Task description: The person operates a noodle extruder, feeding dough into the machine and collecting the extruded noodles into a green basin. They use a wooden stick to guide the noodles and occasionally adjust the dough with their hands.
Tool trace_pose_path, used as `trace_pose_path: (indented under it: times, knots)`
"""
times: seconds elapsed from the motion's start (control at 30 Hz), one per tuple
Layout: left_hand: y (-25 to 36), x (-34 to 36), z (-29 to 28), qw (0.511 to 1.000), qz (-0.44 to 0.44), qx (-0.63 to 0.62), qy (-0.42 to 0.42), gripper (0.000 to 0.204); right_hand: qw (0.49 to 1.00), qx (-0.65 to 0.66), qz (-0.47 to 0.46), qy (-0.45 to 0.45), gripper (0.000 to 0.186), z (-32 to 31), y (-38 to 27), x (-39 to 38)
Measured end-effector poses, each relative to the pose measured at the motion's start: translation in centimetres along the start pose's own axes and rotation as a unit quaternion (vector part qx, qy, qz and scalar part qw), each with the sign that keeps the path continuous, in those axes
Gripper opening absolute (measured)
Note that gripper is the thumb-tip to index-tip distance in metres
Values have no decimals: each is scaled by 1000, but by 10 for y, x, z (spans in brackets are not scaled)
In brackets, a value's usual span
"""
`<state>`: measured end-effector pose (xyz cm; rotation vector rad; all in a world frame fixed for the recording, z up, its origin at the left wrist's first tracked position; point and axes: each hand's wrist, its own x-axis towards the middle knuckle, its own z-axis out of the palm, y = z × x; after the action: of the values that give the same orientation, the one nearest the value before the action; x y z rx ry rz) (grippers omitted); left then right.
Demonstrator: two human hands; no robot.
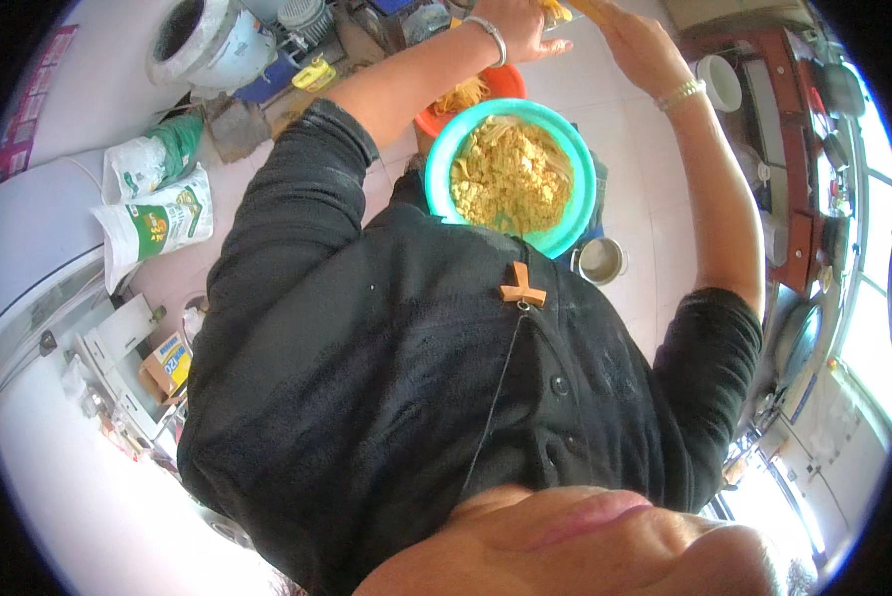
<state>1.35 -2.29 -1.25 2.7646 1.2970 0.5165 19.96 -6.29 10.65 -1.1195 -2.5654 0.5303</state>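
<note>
At the top of the head view, my left hand (525, 30) has its thumb out and its other fingers largely cut off or unclear. Beside it is a small yellow piece (553, 14). My right hand (633, 42) is closed on something I cannot make out at the top edge. Below them, a turquoise basin (586, 177) full of yellow, crumbly food with pale strips (508, 169) overlaps an orange-red basin (508, 82) holding shredded yellow food (458, 96).
A steel pot (600, 260) stands beside the basins. Sacks (158, 223), a white drum (203, 45), a machine (305, 22) and a cardboard box (165, 366) are at left. A white bucket (719, 82) and a wooden cabinet (799, 129) with cookware line the right.
</note>
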Motion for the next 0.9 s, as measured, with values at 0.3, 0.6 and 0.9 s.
trace_pose_path:
  times: [0.3, 0.6, 0.9]
  knots:
    - [-2, 1, 0, 997, -5, -38, -61, 64, 999, -45, 17, 13, 65, 19, 6, 15]
    - [-5, 8, -18, 997, -12, -5, -81, 63, 999, 8, -24, 47, 64, 14, 16, 7]
    - [-17, -8, -6, 959, -8, -100, 266, 71, 992, -98, 70, 39, 60, 26, 40, 5]
